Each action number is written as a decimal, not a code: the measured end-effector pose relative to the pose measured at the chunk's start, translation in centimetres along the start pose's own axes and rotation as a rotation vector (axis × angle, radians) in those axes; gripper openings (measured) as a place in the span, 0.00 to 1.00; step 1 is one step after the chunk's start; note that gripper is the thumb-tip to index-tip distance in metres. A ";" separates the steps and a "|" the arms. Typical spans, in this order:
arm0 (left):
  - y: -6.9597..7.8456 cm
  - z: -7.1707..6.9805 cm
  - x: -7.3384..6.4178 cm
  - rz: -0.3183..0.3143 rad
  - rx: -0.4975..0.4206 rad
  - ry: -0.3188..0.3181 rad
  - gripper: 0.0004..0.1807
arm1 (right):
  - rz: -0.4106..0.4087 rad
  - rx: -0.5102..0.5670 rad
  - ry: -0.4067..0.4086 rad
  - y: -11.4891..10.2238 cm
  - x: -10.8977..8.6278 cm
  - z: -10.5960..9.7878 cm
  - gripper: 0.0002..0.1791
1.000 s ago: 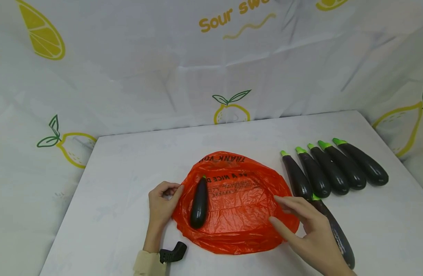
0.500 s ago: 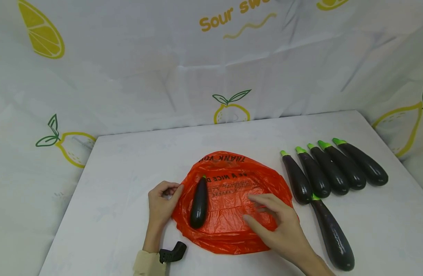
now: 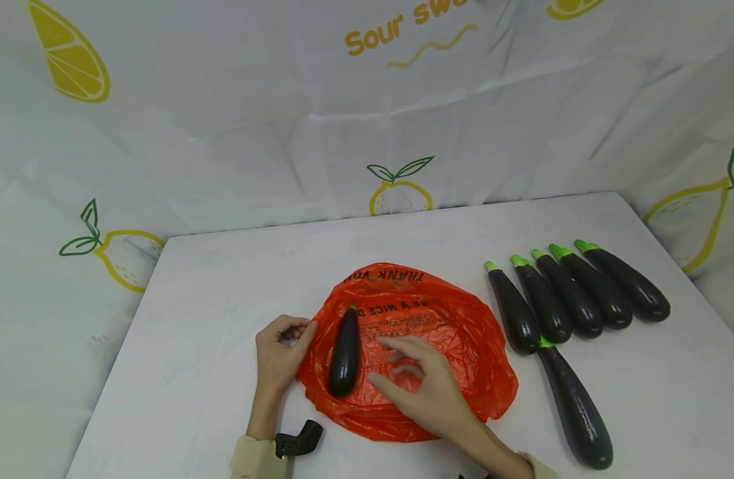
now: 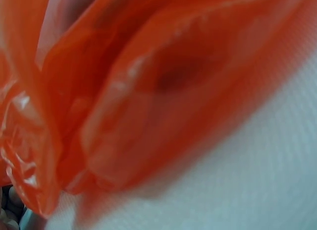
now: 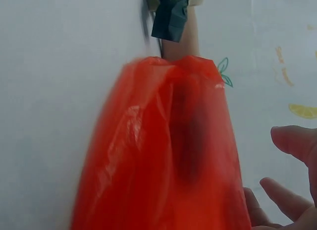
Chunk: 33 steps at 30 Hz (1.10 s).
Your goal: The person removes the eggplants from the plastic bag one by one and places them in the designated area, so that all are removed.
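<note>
A red plastic bag with black printed words lies spread with its mouth wide in the head view. One dark eggplant lies inside, along the bag's left side. At the left rim, my left hand pinches the plastic between thumb and fingers. Over the bag, just right of that eggplant, my right hand holds nothing, its thumb and fingers apart. Red plastic fills much of the left wrist view, blurred. In the right wrist view, fingers of the right hand show at the right edge, beside the bag.
Several eggplants with green stem ends lie in a slanted row on the white table, right of the bag. Another eggplant lies nearer, its stem end against the row. A white curtain with lemon prints hangs behind the table.
My right hand has moved left, from the bag's right rim to over its middle, near the eggplant inside. The left hand stays at the left rim.
</note>
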State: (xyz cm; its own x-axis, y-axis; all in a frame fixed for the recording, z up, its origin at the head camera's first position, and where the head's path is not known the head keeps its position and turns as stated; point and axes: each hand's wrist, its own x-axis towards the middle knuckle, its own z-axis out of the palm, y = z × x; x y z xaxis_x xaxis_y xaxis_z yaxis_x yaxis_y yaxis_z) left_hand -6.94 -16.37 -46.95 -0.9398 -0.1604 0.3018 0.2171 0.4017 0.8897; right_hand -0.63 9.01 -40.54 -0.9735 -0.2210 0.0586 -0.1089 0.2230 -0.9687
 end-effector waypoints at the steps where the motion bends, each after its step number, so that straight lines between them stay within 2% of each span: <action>1: 0.0 0.0 0.0 0.000 0.001 0.000 0.03 | 0.010 0.008 -0.007 0.0 0.2 0.3 0.27; 7: 0.0 0.0 0.0 0.009 -0.007 -0.002 0.00 | 0.034 0.033 -0.021 0.3 0.9 1.9 0.31; 16: -0.4 0.0 0.0 0.032 -0.017 0.001 0.03 | 0.116 -0.010 0.028 0.7 2.1 3.8 0.36; 22: -0.4 0.1 0.0 0.043 -0.013 0.001 0.05 | 0.127 -0.034 0.032 1.1 2.3 4.6 0.38; 33: 0.0 0.1 0.0 0.051 -0.010 0.000 0.03 | 0.122 -0.079 0.027 1.5 2.4 5.5 0.45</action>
State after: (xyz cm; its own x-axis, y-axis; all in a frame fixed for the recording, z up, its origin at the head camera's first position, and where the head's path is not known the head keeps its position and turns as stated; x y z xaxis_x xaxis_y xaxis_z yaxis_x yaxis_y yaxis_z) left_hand -6.95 -16.31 -47.03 -0.9274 -0.1397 0.3469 0.2676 0.4002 0.8765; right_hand -2.07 3.61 -43.16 -0.9855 -0.1620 -0.0510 -0.0038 0.3214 -0.9470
